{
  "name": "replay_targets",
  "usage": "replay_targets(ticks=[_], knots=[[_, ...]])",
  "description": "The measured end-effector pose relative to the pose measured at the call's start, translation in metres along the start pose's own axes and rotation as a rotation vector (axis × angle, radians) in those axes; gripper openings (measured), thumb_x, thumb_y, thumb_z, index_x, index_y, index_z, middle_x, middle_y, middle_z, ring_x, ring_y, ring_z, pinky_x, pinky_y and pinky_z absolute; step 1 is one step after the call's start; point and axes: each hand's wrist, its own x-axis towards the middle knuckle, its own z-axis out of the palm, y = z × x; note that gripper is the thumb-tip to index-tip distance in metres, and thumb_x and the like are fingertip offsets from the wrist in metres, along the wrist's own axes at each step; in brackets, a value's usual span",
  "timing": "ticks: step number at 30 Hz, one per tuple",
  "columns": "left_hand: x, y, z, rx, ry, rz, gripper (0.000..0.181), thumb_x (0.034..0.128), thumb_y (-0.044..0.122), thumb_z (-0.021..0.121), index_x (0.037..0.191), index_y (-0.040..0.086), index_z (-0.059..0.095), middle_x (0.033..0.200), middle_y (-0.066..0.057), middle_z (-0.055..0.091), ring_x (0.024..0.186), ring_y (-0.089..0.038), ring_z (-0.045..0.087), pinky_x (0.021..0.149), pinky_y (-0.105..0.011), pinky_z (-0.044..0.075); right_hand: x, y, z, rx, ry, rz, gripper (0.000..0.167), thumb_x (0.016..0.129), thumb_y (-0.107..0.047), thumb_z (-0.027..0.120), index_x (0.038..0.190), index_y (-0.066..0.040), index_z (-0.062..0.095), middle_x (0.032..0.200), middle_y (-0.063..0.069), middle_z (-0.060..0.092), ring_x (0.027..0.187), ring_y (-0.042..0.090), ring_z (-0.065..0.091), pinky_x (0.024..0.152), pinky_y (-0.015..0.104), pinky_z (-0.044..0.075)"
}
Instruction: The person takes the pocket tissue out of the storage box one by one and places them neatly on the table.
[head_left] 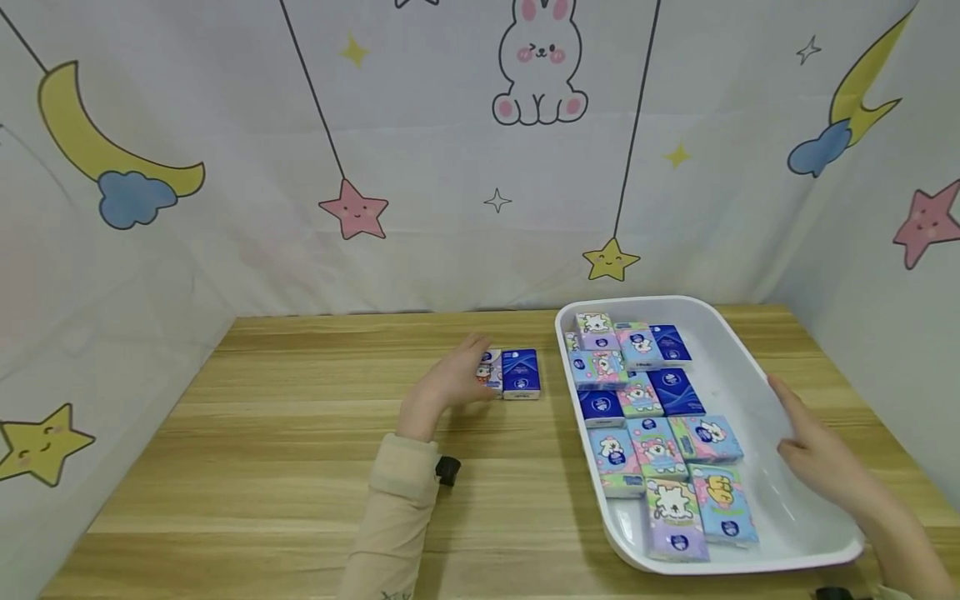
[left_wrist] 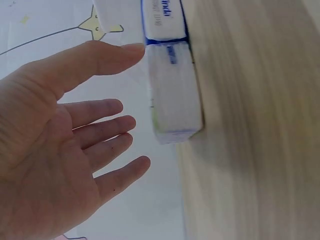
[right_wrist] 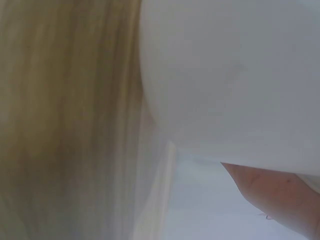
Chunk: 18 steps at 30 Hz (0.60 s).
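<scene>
Two small tissue packs lie side by side on the table. One is patterned white and lilac [head_left: 491, 371], the other dark blue [head_left: 521, 373]. My left hand [head_left: 452, 379] reaches to the patterned pack, partly covering it. In the left wrist view the fingers of that hand [left_wrist: 60, 145] are spread and its thumb tip is at the pack's edge; contact I cannot tell. A white tray [head_left: 757, 492] stands on the right. My right hand [head_left: 828, 462] grips its right rim, thumb inside; in the right wrist view a finger [right_wrist: 272, 192] shows outside, partly hidden by the tray.
Inside the tray, several tissue packs, such as a blue one [head_left: 677, 391] and a purple one [head_left: 677, 518], fill the left side, a few stacked. The wooden table [head_left: 292, 442] meets a patterned curtain [head_left: 427, 275] at its back edge.
</scene>
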Motion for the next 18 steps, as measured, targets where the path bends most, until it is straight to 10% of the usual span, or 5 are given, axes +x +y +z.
replay_targets(ticks=[18], knots=[[-0.019, 0.063, -0.008, 0.071, -0.028, 0.169, 0.081, 0.0842, 0.035, 0.073, 0.149, 0.006, 0.033, 0.153, -0.014, 0.036, 0.141, -0.029, 0.037, 0.116, -0.041, 0.034, 0.0, 0.002, 0.0, 0.003, 0.008, -0.019, 0.083, 0.084, 0.014, 0.033, 0.153, -0.007, -0.008, 0.153, 0.038, -0.003, 0.131, 0.067, 0.008, 0.111, 0.063, -0.009]])
